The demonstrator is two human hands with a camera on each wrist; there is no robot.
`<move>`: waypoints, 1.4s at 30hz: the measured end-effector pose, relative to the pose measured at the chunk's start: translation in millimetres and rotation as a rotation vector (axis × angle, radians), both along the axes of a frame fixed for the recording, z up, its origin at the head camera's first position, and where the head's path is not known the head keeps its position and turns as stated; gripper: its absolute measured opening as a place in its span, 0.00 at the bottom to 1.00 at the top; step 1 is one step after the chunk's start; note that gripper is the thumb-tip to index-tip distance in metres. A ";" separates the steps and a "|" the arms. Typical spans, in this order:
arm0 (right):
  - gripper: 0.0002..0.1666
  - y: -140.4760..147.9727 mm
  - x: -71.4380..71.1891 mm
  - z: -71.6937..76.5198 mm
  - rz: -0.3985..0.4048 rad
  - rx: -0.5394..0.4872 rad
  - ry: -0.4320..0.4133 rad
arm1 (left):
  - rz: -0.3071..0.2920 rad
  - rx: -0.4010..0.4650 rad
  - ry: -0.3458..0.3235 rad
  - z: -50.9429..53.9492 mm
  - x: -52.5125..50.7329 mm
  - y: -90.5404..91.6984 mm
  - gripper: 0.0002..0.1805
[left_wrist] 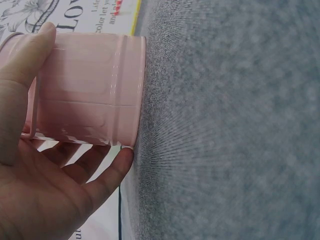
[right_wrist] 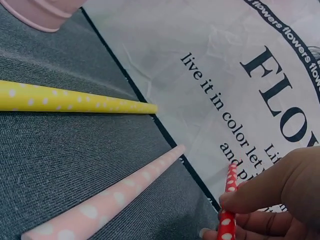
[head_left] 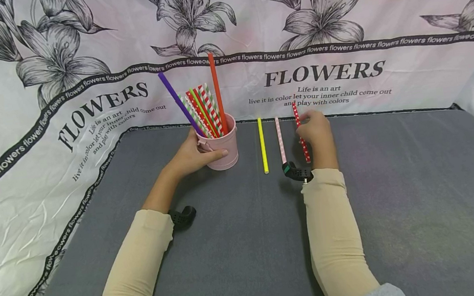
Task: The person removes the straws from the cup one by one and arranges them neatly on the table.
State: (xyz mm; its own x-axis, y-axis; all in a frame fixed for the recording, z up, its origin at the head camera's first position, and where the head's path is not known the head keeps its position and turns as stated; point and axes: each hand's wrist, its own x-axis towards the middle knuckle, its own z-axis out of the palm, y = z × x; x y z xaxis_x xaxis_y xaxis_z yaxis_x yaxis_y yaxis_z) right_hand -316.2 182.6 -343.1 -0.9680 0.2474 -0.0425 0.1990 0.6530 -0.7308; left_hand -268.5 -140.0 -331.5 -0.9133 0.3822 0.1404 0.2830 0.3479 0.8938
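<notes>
My left hand (head_left: 195,154) grips the pink bucket (head_left: 225,153), which stands upright and holds several straws; in the left wrist view the thumb lies on one side of the bucket (left_wrist: 90,85) and the fingers (left_wrist: 107,177) curl at the other. With thumb and fingers, my right hand (head_left: 318,138) pinches a red straw with white dots (head_left: 306,152), also visible in the right wrist view as the red straw (right_wrist: 227,225). Left of it lie a pink straw with white dots (head_left: 280,140) and a yellow dotted straw (head_left: 263,145), roughly parallel.
A purple straw (head_left: 178,101) leans out of the bucket to the left, and an orange one (head_left: 217,91) rises tall at its right side. Behind the grey table (head_left: 240,246) hangs a white cloth (head_left: 230,89) printed with flowers and lettering.
</notes>
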 end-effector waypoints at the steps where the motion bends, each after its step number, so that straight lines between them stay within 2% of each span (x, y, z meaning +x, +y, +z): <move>1: 0.28 0.2 0.4 0.0 -0.003 0.002 -0.011 | 0.001 -0.002 -0.002 0.1 -0.1 0.0 0.54; 5: 0.28 -1.0 1.8 -0.3 -0.010 0.012 -0.047 | 0.004 -0.005 -0.011 0.2 -0.8 -0.2 0.55; 22: 0.22 -6.0 1.3 -5.6 0.001 0.156 -0.092 | 0.001 -0.011 -0.009 0.7 -0.3 -0.3 0.55; 26: 0.22 -6.0 2.4 -5.5 0.000 0.130 -0.093 | 0.000 -0.013 -0.008 0.9 -0.2 -0.4 0.55; 32: 0.21 -6.1 3.7 -3.8 0.002 0.051 -0.140 | -0.011 0.000 0.003 0.0 -0.9 -1.0 0.55; 42: 0.20 -5.4 4.2 -3.4 -0.001 0.064 -0.155 | -0.003 -0.013 -0.006 0.7 -0.4 -0.4 0.55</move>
